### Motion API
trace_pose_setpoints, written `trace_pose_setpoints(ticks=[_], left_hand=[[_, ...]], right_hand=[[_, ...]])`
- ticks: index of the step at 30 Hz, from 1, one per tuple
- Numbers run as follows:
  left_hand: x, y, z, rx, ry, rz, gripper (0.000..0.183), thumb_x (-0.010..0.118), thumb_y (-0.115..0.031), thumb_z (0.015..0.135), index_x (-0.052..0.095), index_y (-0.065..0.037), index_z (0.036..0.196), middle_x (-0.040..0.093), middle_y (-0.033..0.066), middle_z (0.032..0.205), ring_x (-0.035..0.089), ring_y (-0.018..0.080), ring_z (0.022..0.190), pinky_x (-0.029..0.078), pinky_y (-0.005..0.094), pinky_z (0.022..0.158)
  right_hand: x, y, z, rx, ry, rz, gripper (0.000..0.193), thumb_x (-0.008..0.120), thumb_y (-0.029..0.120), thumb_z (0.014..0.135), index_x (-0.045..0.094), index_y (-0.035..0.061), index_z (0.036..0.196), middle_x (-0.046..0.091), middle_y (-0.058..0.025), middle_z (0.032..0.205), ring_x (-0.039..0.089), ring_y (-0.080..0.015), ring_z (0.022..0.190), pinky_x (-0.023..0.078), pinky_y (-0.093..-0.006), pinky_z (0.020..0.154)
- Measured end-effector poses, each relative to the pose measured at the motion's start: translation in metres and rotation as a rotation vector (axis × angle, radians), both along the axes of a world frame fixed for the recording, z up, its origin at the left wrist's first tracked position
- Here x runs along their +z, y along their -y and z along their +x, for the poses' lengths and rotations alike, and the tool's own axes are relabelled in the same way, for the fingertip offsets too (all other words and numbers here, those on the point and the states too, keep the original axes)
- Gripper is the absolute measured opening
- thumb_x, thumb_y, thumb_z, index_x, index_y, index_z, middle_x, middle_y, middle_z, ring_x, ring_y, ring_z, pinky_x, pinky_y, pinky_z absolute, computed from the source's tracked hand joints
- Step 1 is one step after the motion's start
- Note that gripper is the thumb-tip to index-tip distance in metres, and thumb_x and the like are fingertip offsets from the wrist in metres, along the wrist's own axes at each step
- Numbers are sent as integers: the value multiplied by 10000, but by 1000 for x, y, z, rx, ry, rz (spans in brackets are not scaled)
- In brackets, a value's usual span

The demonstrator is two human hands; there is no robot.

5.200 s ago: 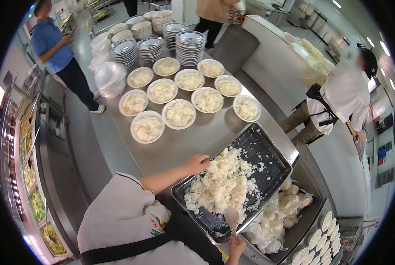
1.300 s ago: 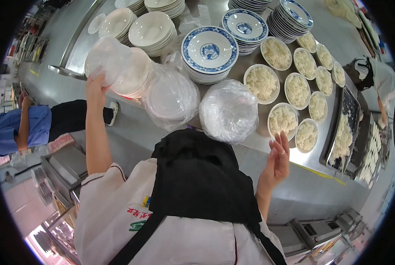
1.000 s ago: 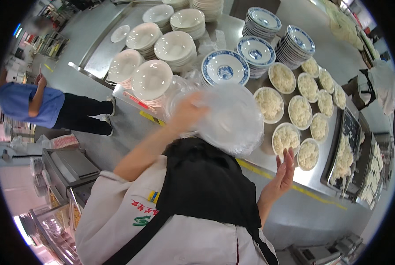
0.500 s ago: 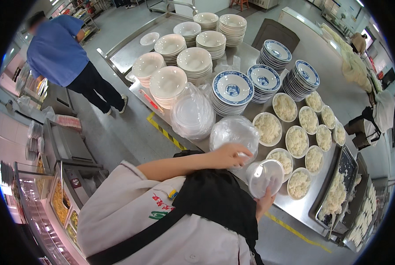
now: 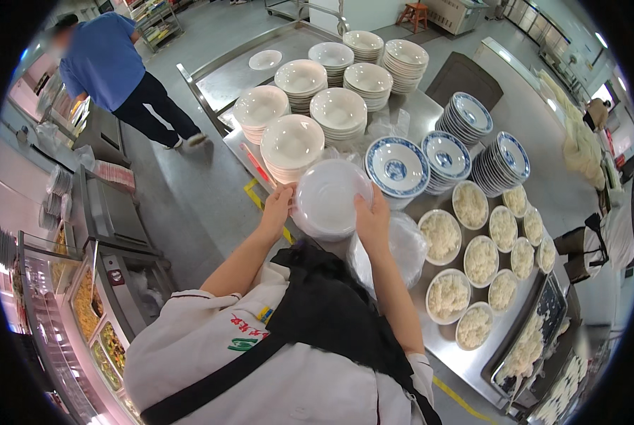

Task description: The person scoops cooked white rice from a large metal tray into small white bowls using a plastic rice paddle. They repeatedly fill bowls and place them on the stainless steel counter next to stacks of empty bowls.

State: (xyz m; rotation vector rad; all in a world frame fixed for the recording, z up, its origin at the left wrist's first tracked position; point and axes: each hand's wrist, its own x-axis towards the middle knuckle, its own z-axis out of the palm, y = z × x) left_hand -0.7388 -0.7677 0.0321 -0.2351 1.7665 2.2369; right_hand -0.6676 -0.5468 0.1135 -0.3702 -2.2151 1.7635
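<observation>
Pinching a round translucent plastic dish now occupies left hand and right hand, the left having quit the clear plastic bag beside the right.

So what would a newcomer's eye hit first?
First, the round translucent plastic container at the centre, left hand and right hand at its rim. Just beyond stand stacked glossy white round bowls, with blue-and-white patterned dishes to their right. Nearer, at right, round white bowls of rice cluster on the shiny metal table.
</observation>
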Motion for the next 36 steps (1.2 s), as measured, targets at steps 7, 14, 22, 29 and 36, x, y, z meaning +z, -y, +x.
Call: trace_pose_setpoints(ticks=[7,14,22,29,36], left_hand=[[-20,78,-62,74,135,-174,419,503,-375,983,548,-92,1289,609,5,1125,560,129,981,465,292,834],[-28,146,-189,202,144,-40,705,452,-611,948,392,-121,1452,505,77,1366,493,194,1186,403,384,985],[-8,159,-325,-140,233,320,776,402,-629,955,473,7,1395,515,165,1415,504,288,1292,360,437,1118],[5,167,-363,-226,454,282,801,424,-650,928,540,36,1327,573,188,1349,565,314,1230,408,454,1089],[-10,151,-426,-519,481,21,670,403,-625,939,609,-96,1295,630,103,1293,610,261,1152,479,412,1003]], right_hand=[[32,9,-24,-139,-63,-49,411,575,37,918,537,-40,1320,553,-200,1367,537,-305,1257,436,-404,1011],[105,79,-50,65,-86,160,368,561,40,923,569,-25,1286,582,-195,1327,559,-272,1236,419,-370,1031],[34,192,-121,449,476,-755,467,550,149,1006,441,-29,1423,465,-125,1464,450,-188,1329,364,-319,1097],[-41,286,-195,207,448,-1226,827,637,175,962,80,-3,1547,391,-119,1474,386,-205,1371,318,-443,1132],[-70,300,-273,-216,201,-1245,771,757,357,873,297,134,1451,438,16,1387,439,-141,1206,343,-370,1027]])
